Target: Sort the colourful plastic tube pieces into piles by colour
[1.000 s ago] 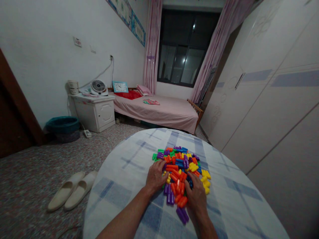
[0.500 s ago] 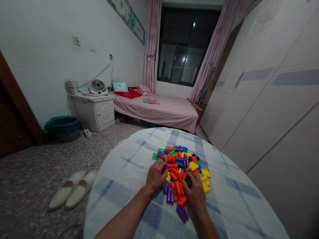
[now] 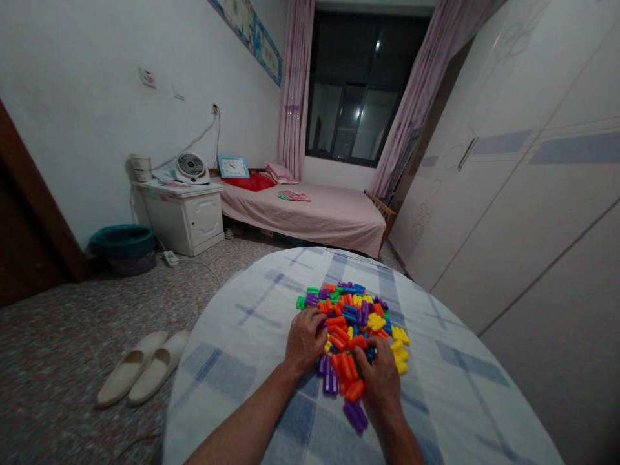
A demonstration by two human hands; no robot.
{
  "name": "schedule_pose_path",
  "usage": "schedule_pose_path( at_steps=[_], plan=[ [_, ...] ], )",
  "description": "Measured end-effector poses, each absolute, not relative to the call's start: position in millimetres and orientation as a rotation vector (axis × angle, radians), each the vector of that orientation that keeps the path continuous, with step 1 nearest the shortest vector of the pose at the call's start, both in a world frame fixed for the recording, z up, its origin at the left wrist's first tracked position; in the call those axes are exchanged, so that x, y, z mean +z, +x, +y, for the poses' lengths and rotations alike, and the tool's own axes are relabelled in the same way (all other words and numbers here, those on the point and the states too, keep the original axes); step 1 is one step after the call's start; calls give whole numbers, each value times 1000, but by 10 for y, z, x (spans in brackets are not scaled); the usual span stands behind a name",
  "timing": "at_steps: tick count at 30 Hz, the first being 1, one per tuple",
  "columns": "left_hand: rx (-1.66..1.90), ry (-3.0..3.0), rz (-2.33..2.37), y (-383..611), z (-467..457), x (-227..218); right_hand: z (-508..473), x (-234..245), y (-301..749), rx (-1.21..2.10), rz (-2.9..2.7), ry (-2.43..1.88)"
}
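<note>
A heap of colourful plastic toy blocks (image 3: 346, 368) in orange, purple, yellow, blue and green lies on the cloth-covered round table (image 3: 232, 400). At the heap's left edge rests my left hand (image 3: 305, 337), its fingers bent and apart, beside a purple piece partly hidden by the fingers. My right hand (image 3: 382, 371) reaches in from the near right. Its thumb and forefinger meet an orange block (image 3: 358, 342), and blue pieces show beneath the fingers. Purple blocks (image 3: 355, 416) lie near my right wrist, and yellow blocks (image 3: 400, 357) sit just right of that hand.
Beyond the table stands a bed (image 3: 320, 206) with a pink sheet. A white cabinet (image 3: 181, 219) carries a small fan (image 3: 190, 168). Slippers (image 3: 130, 371) and a bin (image 3: 123, 248) are on the floor at left. A tall wardrobe (image 3: 504, 213) lines the right side.
The orange block at my right fingertips has shifted slightly right and turned. My right thumb and forefinger have moved a little, uncovering more blue pieces. My left hand has barely moved.
</note>
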State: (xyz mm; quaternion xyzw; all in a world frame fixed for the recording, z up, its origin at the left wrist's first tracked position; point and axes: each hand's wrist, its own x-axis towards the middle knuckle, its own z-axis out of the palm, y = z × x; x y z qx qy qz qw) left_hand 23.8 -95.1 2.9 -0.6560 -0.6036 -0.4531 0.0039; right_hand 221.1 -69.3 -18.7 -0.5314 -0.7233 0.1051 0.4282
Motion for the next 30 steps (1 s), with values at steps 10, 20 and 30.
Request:
schedule_pose_path(
  at_steps=[10, 20, 30],
  plan=[
    [-1217, -2221, -1873, 261, -969, -28, -699, -145, 2197, 279, -1730, -1302],
    [-1224, -2234, -1913, 252, -964, -12, -697, -162, 2197, 187, -1676, -1336],
    [-1225, -2232, -1917, 255, -953, -33, -673, -178, 2208, 173, -1822, -1220]
  ],
)
